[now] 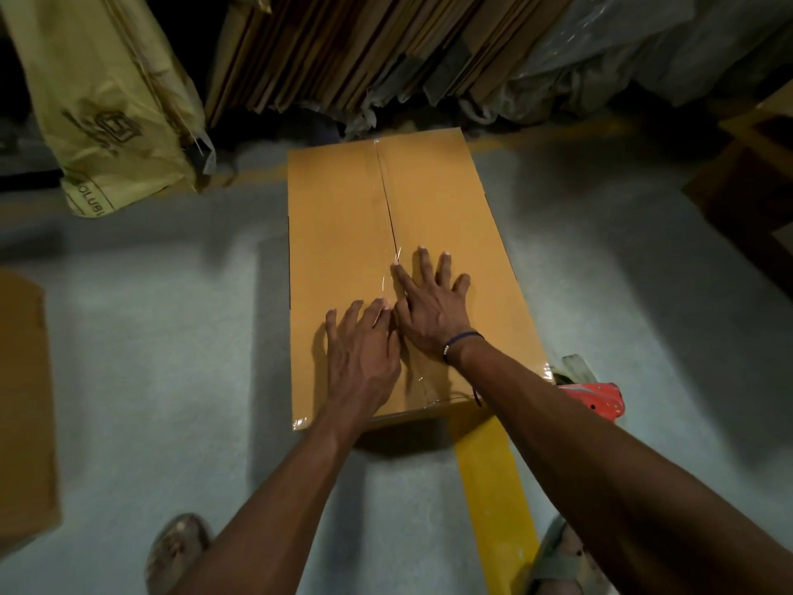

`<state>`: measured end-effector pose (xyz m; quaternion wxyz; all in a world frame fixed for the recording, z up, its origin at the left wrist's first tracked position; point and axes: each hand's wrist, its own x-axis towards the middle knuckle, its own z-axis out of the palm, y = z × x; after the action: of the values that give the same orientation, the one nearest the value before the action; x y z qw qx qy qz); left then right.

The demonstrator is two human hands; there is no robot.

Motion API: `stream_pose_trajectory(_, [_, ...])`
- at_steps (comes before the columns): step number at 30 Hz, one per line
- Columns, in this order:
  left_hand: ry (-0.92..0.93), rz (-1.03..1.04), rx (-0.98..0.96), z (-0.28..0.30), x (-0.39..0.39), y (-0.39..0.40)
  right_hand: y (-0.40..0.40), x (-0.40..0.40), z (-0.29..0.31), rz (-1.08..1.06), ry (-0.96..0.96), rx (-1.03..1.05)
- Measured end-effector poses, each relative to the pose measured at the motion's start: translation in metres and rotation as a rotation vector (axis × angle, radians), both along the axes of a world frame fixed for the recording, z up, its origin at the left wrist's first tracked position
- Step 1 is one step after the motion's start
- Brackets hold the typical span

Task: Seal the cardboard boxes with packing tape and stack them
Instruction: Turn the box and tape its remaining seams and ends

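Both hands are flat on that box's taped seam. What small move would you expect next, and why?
Probably sliding both hands farther along the seam toward the box's far end. Clear tape runs the whole center seam, but the palms press only the near part, so the rest likely needs smoothing.

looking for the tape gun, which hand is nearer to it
Right. The right hand lies flat on the box, on the side toward the red tape gun at the box's near right corner. The left hand is farther left.

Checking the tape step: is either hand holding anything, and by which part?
Nothing is held. Left hand and right hand press flat on the taped seam of the box.
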<state>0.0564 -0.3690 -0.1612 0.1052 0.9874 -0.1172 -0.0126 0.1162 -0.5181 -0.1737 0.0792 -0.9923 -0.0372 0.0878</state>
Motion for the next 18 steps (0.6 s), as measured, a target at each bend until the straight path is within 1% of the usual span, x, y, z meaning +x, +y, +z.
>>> stream_pose_trajectory(2, [-0.021, 0.056, -0.1, -0.001, 0.008, -0.002, 0.003, 0.006, 0.007, 0.011, 0.023, -0.009])
stream_pose_trajectory(4, [-0.022, 0.164, -0.211, 0.001, 0.018, -0.002, 0.006, 0.004, 0.012, 0.055, 0.01, -0.046])
stream_pose_trajectory(6, [-0.006, 0.225, -0.243, 0.001, 0.031, 0.001, 0.008, 0.002, 0.013, 0.105, -0.007, -0.093])
stream_pose_trajectory(8, [0.032, 0.198, -0.164, 0.001, 0.045, 0.005, 0.009, -0.002, 0.015, 0.138, -0.018, -0.117])
stream_pose_trajectory(11, [0.106, 0.134, -0.03, 0.002, 0.066, 0.008, 0.009, -0.015, 0.018, 0.193, -0.039, -0.096])
stream_pose_trajectory(16, [0.198, 0.08, 0.06, 0.009, 0.079, 0.002, 0.004, -0.05, 0.021, 0.29, -0.061, 0.024])
stream_pose_trajectory(18, [0.202, 0.061, 0.079, 0.012, 0.073, 0.0, 0.0, -0.061, 0.016, 0.284, -0.06, 0.048])
